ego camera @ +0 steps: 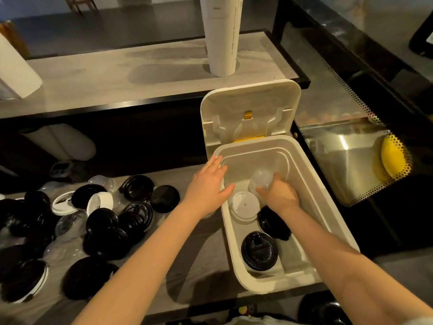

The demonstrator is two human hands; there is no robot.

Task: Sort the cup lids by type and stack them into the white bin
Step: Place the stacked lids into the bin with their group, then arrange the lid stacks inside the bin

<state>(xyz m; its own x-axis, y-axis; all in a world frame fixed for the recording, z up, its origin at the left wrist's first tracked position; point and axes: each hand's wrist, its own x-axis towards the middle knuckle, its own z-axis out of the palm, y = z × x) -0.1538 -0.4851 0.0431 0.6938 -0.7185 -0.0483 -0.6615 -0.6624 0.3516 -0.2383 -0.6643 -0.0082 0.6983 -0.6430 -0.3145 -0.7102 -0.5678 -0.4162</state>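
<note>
My right hand (278, 195) is down inside the white bin (269, 286). Its fingers are curled round a clear dome lid (262, 178), which I hold toward the far half of the bin with the rounded top turned up at me. I cannot tell whether it is one dome or several nested together. My left hand (208, 186) lies palm down on the bin's left rim, grasping nothing. The fingers are straight and slightly spread, and the thumb reaches over the inner edge.

Inside the bin, a white lid (244, 205) sits against the left wall, just beside my right hand. Under my right wrist a short stack of black lids (273, 222) leans on edge. Nearer to me a single black sip lid (259, 250) lies flat on the bin floor, apart from the white one. The bin's hinged cover (250, 106) stands open behind it, with a yellow latch piece showing.

The bin stands at the right end of the counter (187, 266). To its left, past my left forearm, lies the mixed heap of lids (100, 221). They are mostly black, with a few white rings (99, 201) and some clear domes (68, 222) among them, all overlapping. On the raised ledge (117, 76) behind the counter, a tall stack of white paper cups (222, 36) stands upright beyond the bin's cover.
</note>
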